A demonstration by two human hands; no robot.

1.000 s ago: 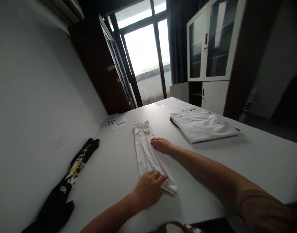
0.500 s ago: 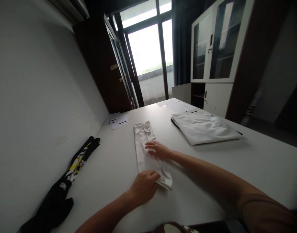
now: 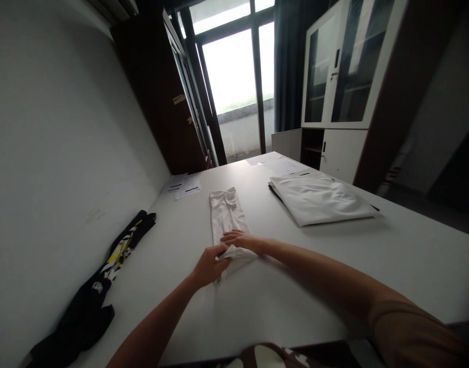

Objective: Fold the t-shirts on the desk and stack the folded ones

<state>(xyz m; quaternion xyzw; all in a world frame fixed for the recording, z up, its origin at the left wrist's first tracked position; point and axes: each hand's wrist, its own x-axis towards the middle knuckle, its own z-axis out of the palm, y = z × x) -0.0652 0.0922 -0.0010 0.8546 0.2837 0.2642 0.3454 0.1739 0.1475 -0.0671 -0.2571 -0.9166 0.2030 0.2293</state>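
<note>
A white garment (image 3: 226, 209), folded into a long narrow strip, lies on the white table in front of me; its exact kind I cannot tell. My left hand (image 3: 209, 265) pinches the near end of the cloth and holds it lifted and bent over toward the far end. Flat across the middle of the strip rests my right hand (image 3: 244, 240), fingers stretched out and pointing left, right beside the lifted fold. Part of the cloth under both hands is hidden.
On the right lies a larger folded white cloth (image 3: 322, 199) with something dark beneath it. A black garment with a yellow and white pattern (image 3: 94, 294) lies along the wall at left. Papers (image 3: 186, 186) sit on the table's (image 3: 296, 286) far left. Cabinets (image 3: 344, 153) stand beyond.
My left hand has raised the near end of the white garment and carried it up and away from me, folding it over. My right hand has flattened and shifted slightly.
</note>
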